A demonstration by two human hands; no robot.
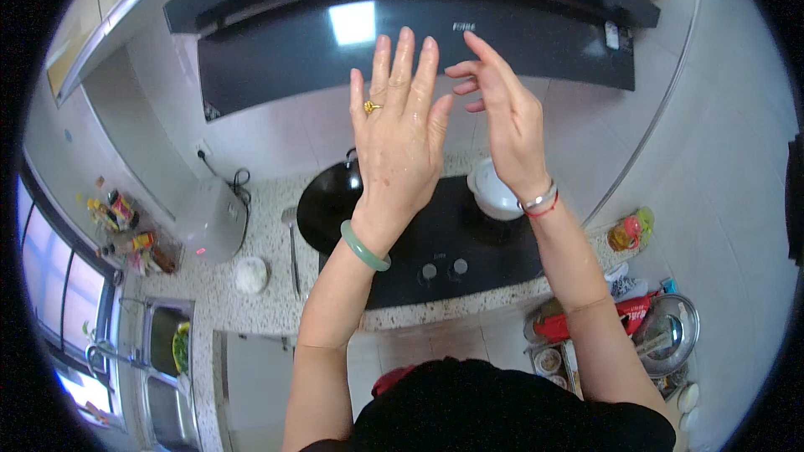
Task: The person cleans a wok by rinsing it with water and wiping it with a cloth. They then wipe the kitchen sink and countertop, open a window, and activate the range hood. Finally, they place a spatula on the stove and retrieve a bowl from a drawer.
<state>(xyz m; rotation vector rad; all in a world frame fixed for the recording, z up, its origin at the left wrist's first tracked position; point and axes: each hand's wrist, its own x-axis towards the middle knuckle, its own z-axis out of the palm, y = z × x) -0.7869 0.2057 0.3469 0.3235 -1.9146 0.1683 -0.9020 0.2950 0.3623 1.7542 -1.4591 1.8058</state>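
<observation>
— Counting hands first: how many are up?

— Two, both the person's own. The left hand (400, 130) is flat and fully spread, back toward the camera, fingers together and pointing up toward the black range hood (402, 33). It holds nothing. The right hand (502, 113) is seen edge-on just beside it, fingers loosely extended and slightly fanned, also empty. The two are near each other, but I cannot tell whether they touch.

— Which way do they run?

— Each hand's long axis goes from the wrist up toward the hood, the left one tilted a little rightward, the right one leaning leftward, so the fingertips converge.

— Anything worn?

— One gold ring (371, 106) and one green bangle (364, 247) on the left; on the right wrist one silver bracelet (538, 198) with one red cord just below it.

— And below the hands?

— One black cooktop (452, 243) with two round knobs (444, 269) at its front edge. On it sit one black wok (328, 201) to the left and one white bowl (494, 192) to the right. One ladle (292, 243) lies on the speckled counter (268, 301), its handle running toward the person. Beside it are one small white dish (250, 274) and one grey rice cooker (211, 219).

— Where do the hands sit against all that?

— Raised well above the cooktop, between wok and bowl in view.
</observation>
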